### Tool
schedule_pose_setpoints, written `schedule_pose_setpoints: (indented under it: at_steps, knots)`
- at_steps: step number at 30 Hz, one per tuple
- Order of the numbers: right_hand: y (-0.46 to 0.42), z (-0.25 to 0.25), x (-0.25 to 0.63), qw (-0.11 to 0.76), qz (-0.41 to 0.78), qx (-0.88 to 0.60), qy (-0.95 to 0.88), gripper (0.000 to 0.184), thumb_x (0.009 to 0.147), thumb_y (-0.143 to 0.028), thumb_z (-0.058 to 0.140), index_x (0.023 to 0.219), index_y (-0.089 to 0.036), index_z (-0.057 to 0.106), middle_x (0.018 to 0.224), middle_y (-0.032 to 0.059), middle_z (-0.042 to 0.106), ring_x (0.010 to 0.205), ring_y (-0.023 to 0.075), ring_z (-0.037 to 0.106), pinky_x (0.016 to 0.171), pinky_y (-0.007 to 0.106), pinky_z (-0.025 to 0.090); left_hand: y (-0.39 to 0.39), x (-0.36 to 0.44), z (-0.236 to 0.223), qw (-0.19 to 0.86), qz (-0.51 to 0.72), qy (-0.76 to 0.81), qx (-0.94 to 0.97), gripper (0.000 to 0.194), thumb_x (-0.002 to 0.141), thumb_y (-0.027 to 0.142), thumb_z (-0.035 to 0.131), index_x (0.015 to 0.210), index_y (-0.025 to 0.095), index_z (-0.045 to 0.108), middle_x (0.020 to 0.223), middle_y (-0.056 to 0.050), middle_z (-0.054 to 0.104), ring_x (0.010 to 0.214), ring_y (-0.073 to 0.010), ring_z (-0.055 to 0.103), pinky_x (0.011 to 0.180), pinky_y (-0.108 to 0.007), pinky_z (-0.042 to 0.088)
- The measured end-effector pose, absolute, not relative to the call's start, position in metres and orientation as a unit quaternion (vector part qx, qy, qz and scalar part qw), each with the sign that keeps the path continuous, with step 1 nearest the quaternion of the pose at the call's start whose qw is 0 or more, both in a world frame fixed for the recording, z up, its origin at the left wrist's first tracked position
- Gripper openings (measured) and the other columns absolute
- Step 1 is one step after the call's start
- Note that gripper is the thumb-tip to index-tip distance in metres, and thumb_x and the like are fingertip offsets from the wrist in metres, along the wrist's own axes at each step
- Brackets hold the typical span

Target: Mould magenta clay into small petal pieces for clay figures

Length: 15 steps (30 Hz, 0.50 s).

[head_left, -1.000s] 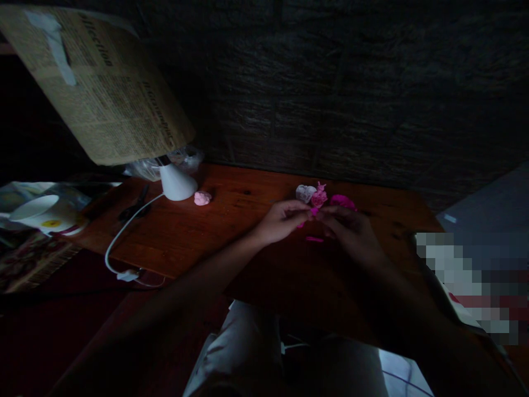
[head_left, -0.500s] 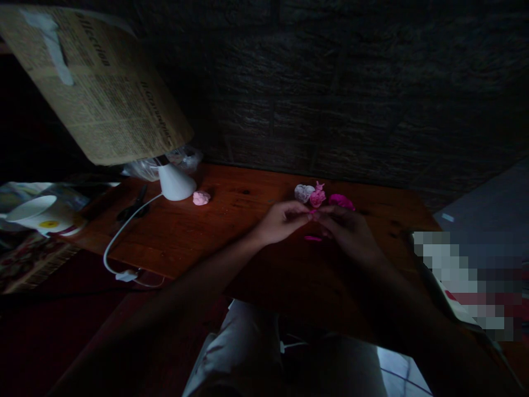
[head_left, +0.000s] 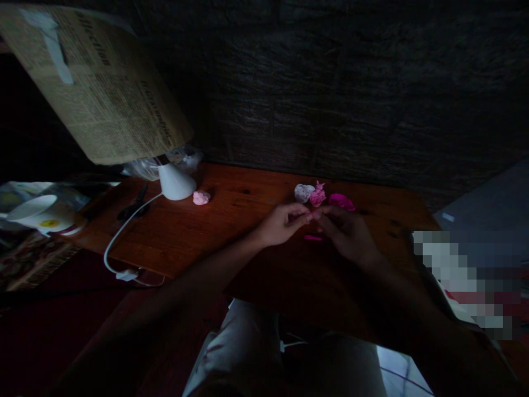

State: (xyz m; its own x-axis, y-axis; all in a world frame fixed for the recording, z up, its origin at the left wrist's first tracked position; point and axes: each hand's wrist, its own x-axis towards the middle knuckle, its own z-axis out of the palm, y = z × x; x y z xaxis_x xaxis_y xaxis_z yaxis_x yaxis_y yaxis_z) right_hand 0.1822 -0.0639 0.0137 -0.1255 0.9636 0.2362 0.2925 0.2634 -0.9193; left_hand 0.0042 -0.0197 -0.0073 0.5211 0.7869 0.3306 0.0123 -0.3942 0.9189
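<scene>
My left hand (head_left: 285,223) and my right hand (head_left: 345,229) meet fingertip to fingertip over the wooden table (head_left: 248,212). Pinched between them is a small pink piece of modelling clay (head_left: 313,214), mostly covered by the fingers. Below the fingertips a thin magenta strip (head_left: 313,237) lies on the wood. Just beyond my hands sit a whitish lump (head_left: 303,192), a pink shaped piece (head_left: 317,196) with small points on top, and a flat magenta lump (head_left: 341,202), partly behind my right hand.
A lamp with a newspaper-print shade (head_left: 119,94) and white base (head_left: 177,182) stands at the left. Near it are a pale pink lump (head_left: 201,197), dark scissors (head_left: 133,209) and a white cord (head_left: 111,242). A white cup (head_left: 45,215) is farther left. The dark wall (head_left: 309,110) rises behind.
The fingertips have shifted slightly around the small pink piece, which shows less now. Everything else on the table stays where it was.
</scene>
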Motion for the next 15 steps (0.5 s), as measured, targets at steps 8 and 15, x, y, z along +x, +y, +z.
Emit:
schedule_pose_setpoints:
  at_steps: [8,15]
  knots:
    - [-0.0577,0.0107,0.1891,0.521,0.382,-0.538,-0.541,0.033,0.074,-0.05,0.075,0.089,-0.02,0.077,0.076,0.0031,0.071,0.06,0.014,0.057,0.055,0.027,0.045,-0.0251,0.0012,-0.004,0.401,0.346,0.307,0.791,0.026,0.085,0.039,0.07,0.088,0.013,0.069,0.08,-0.003,0.07,0.068,-0.0111,0.059,0.066,-0.023,0.044]
    - [-0.0578,0.0145,0.1884,0.551,0.423,-0.546,-0.469,0.03,0.07,-0.039,0.079,0.095,-0.023,0.078,0.079,0.0001,0.068,0.058,0.0101,0.052,0.055,0.026,0.042,-0.026,-0.0042,-0.0011,0.27,0.237,0.266,0.895,0.027,0.079,0.039,0.079,0.088,0.015,0.07,0.081,-0.001,0.068,0.068,-0.0115,0.057,0.068,-0.024,0.04]
